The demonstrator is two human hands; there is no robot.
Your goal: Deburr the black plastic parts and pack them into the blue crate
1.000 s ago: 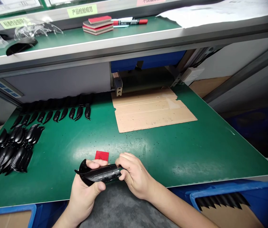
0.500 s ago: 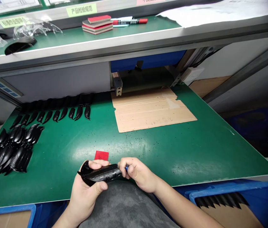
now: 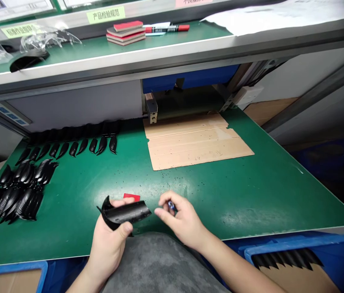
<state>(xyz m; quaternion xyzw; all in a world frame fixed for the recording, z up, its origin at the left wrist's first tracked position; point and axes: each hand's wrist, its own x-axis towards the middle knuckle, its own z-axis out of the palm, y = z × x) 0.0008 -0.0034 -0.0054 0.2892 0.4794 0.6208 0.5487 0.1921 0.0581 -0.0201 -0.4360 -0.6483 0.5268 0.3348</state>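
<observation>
My left hand is closed around a black curved plastic part, with the thumb below and the fingers behind. The part's smooth, trough-like side faces up, and a pointed flared end rises at the left. To its right, my right hand holds a small blue tool in its curled fingers. Its thumb and forefinger are apart, and a gap separates them from the part's end. What tip the tool has cannot be made out. A red square pad lies on the table just behind my left fingers.
Black parts in stacks and a row lie on the left of the green table. A cardboard sheet lies at the back. Blue bins flank me below the front edge. A shelf crosses above.
My right hand has moved slightly up and away from the part's right end, with the blue tool. The part has been turned, from its ribbed, slotted side to its smooth side.
</observation>
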